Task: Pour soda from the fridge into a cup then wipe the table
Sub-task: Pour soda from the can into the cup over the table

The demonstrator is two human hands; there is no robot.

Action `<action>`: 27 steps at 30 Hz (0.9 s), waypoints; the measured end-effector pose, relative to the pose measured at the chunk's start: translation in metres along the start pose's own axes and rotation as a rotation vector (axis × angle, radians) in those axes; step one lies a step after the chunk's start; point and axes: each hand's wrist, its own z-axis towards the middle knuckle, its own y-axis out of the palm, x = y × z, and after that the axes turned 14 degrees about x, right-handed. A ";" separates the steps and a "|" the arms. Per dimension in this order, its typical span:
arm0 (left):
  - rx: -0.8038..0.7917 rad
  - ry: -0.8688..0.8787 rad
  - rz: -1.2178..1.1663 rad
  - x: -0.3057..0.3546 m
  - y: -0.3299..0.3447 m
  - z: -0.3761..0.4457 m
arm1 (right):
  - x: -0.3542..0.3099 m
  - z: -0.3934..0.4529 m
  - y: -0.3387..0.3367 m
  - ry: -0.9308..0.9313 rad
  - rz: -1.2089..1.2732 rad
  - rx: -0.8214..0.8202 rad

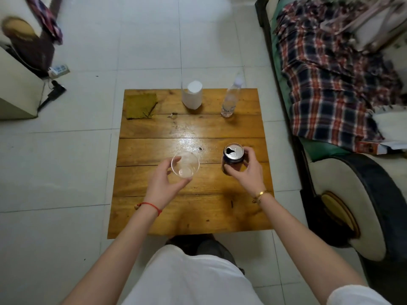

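Note:
A dark soda can with its top opened stands upright on the wooden table, right of centre. My right hand is wrapped around its side. Left of it, a clear empty plastic cup stands on the table, and my left hand grips it from the near side, thumb and fingers on its wall. An olive-brown cloth lies flat at the table's far left corner.
A white tissue roll in a clear holder and a clear water bottle stand at the table's far edge. A sofa with a plaid blanket runs along the right. A white appliance and a power strip are at left.

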 end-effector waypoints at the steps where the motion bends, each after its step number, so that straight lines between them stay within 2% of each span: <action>1: -0.002 0.019 0.001 0.008 -0.003 -0.001 | -0.014 -0.003 -0.009 -0.054 0.007 -0.007; 10: -0.028 0.132 -0.043 0.050 -0.021 -0.015 | -0.097 -0.037 -0.074 -0.371 -0.004 -0.011; 27: -0.023 0.208 -0.013 0.063 -0.033 -0.037 | -0.156 -0.061 -0.119 -0.714 -0.319 -0.022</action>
